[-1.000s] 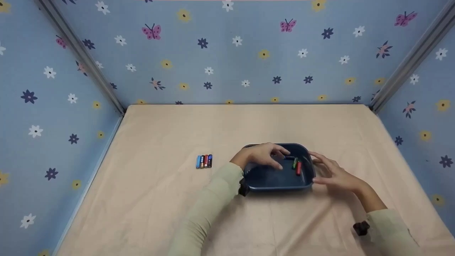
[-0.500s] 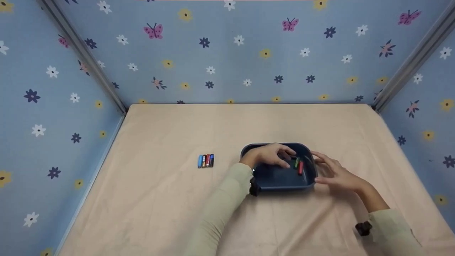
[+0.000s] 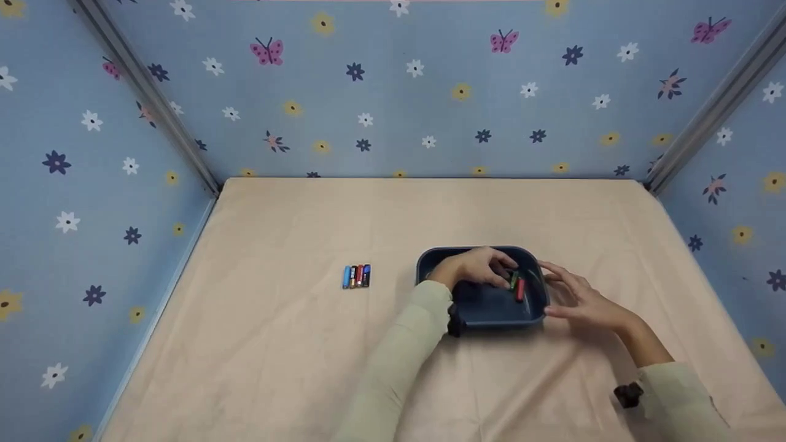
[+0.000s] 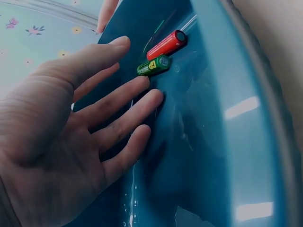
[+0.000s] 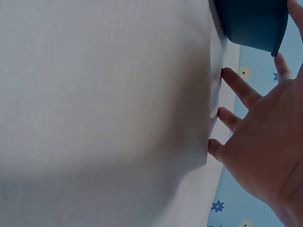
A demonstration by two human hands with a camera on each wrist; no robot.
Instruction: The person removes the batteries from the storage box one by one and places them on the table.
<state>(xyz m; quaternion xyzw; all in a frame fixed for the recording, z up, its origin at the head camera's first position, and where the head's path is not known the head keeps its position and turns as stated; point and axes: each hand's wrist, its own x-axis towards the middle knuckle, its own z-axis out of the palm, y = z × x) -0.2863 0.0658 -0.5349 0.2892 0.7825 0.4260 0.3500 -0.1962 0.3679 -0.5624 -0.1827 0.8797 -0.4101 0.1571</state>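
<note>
A dark blue plastic bin [image 3: 491, 323] stands on the cloth, right of centre in the head view. Inside it lie a green battery [image 4: 154, 65] and a red battery [image 4: 166, 45], side by side. My left hand [image 3: 479, 267] reaches down into the bin with loosely spread fingers. Its thumb and fingertips are right beside the green battery, with nothing visibly held. At the bin's right end is my right hand [image 3: 586, 304], fingers spread and its thumb and index finger at the rim. The right wrist view shows other fingertips [image 5: 229, 73] resting on the cloth.
Left of the bin, several batteries [image 3: 357, 276] lie in a neat row on the cloth: light blue, black and gold, red, and dark blue. A pale cloth covers the table [image 3: 276, 344]. Blue flowered panels [image 3: 393, 92] with grey posts enclose the back and sides.
My left hand has moved rightward and deeper over the bin, closer to the green battery. The right hand stays at the bin's end. The row of batteries is unchanged.
</note>
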